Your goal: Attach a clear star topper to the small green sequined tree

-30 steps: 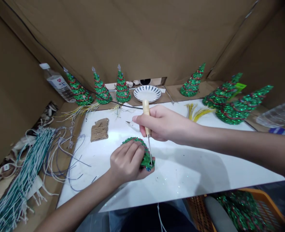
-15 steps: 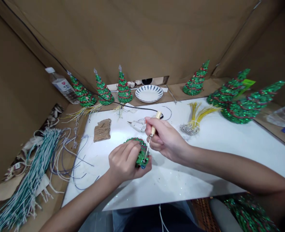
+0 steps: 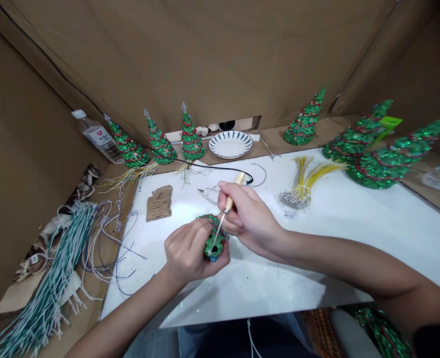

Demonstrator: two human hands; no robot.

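My left hand point(image 3: 188, 251) is wrapped around a small green Christmas tree ornament point(image 3: 215, 237) with red garland, lying tilted with its narrow end toward me. Fingers cover part of the tree. In my right hand point(image 3: 248, 214) is an awl point(image 3: 230, 199) with a pale wooden handle and a thin metal shaft. Its tip meets the tree near a dark spot by the tip end; whether it goes in is unclear. Behind my right hand lies a white pointed tool point(image 3: 207, 194), partly hidden. A torn piece of corrugated cardboard point(image 3: 159, 203) lies to the left.
Several finished-looking trees point(image 3: 192, 136) line the back edge, with larger ones point(image 3: 382, 159) at right. A striped plate point(image 3: 230, 144), a water bottle point(image 3: 98, 136), a yellow wire bundle point(image 3: 304, 181) and teal-white wires point(image 3: 63, 258) surround the white board point(image 3: 261, 283). A black cable point(image 3: 205, 165) crosses the back.
Both hands have shifted slightly left with the tree and awl. The awl's tip stays at the tree's narrow end, and its handle has come down a little. The camera view has moved slightly.
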